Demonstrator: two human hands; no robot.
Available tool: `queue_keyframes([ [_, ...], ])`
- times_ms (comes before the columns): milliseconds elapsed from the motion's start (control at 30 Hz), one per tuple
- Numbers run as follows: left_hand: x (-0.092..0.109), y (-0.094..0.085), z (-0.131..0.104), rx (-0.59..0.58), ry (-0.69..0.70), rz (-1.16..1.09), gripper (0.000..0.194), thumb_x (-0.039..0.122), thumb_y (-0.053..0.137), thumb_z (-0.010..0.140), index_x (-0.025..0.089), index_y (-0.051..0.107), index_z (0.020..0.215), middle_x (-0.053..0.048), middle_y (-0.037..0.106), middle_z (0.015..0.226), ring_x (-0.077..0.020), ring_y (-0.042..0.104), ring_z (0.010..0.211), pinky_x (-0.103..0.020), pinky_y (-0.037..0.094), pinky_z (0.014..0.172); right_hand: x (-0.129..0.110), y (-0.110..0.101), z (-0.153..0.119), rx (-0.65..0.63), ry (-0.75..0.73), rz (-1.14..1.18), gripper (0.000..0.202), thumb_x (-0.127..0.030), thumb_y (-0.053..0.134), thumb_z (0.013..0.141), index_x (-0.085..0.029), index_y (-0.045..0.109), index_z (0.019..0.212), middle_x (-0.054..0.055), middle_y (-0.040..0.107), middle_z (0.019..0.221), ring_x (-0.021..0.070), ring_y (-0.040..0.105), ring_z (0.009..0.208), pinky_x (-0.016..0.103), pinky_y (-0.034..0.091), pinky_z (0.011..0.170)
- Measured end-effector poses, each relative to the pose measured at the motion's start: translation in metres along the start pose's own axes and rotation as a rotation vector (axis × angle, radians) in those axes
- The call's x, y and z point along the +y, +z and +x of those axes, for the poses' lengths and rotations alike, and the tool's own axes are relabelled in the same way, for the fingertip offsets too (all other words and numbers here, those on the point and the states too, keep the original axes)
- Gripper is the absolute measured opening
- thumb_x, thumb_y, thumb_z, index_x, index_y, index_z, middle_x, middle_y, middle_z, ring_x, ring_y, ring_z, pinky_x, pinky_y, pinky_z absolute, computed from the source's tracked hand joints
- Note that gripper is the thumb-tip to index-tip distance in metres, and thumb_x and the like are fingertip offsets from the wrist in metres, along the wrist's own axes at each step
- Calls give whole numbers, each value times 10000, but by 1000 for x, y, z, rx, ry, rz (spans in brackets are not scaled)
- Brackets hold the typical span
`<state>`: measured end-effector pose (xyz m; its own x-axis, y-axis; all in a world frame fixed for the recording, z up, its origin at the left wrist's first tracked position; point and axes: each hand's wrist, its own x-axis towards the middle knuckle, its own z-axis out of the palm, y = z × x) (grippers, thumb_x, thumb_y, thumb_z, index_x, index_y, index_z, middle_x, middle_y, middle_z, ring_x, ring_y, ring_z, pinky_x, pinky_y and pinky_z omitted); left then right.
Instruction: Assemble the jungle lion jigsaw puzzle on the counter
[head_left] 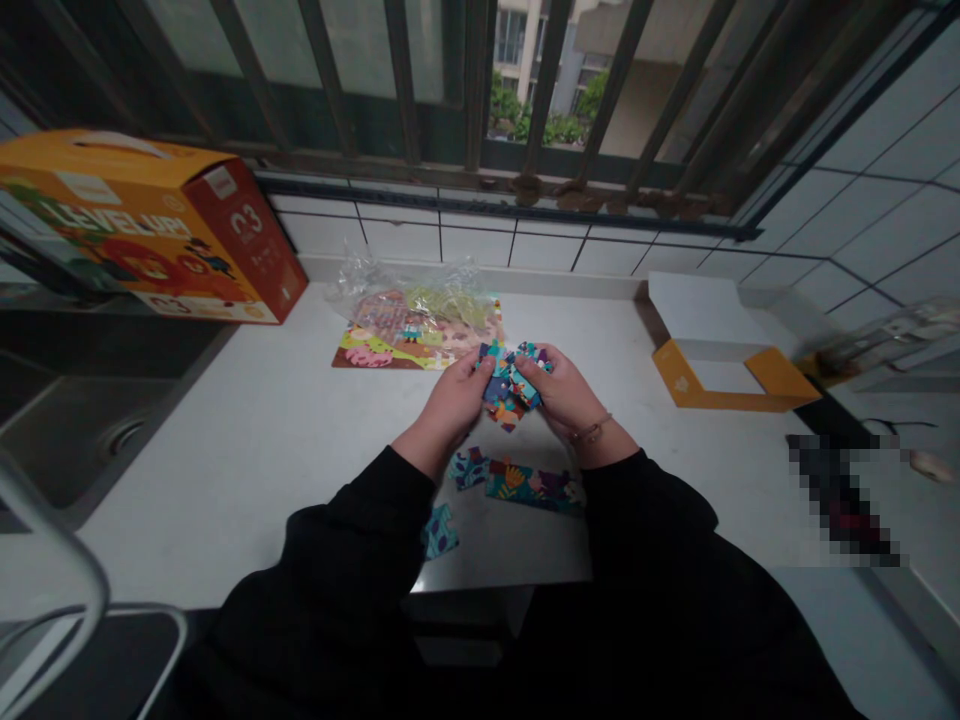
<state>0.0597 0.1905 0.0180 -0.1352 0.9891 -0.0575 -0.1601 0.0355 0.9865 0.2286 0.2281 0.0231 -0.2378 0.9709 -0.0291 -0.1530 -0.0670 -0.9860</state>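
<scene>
held puzzle pieces: just past the puzzle strip | left hand and right hand both pinching them, thumbs on top | imo hold edges lightly so tabs don't bend | loose piece: just left of strip | picture board: farther past it

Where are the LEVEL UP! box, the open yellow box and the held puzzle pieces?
LEVEL UP! box (146,230): head view, on its printed front.
Open yellow box (737,400): head view, its front wall.
Held puzzle pieces (497,388): head view, the dark blue part.

left sleeve: black, long | right sleeve: black, long | thin bracelet: right wrist
</scene>
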Motion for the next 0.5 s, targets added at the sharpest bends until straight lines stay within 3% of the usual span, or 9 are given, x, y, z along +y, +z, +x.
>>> queue_keyframes([
  [100,-4,-5,4,-41,48,-51,266,497,752,1022,234,788,1022,-37,796,943,-171,727,827,-268,601,769,-2,-2,2,67,-13,34,742,-737,1016,631,-275,652,1082,-8,748,981,199,748,857,398,664,902],
  [267,-2,-9,8,139,-28,-83,194,388,712,1053,205,773,1048,-52,768,936,-129,671,721,-234,563,680,-7,-5,5,154,-50,59,717,-763,990,645,-277,628,1029,-4,737,962,213,743,891,397,660,908],
  [400,3,-8,4,105,-17,1,339,542,694,1070,213,755,1017,-58,767,930,-152,705,767,-250,577,701,-8,-4,3,77,-43,63,709,-812,948,683,-279,621,1017,7,745,954,223,749,898,400,656,890],
  [500,6,-8,0,35,81,85,361,584,768,1003,224,754,1020,-36,770,912,-167,718,811,-254,575,735,-6,-4,0,18,-18,33,707,-770,992,661,-270,652,1027,-1,745,938,201,737,843,378,647,844],
])
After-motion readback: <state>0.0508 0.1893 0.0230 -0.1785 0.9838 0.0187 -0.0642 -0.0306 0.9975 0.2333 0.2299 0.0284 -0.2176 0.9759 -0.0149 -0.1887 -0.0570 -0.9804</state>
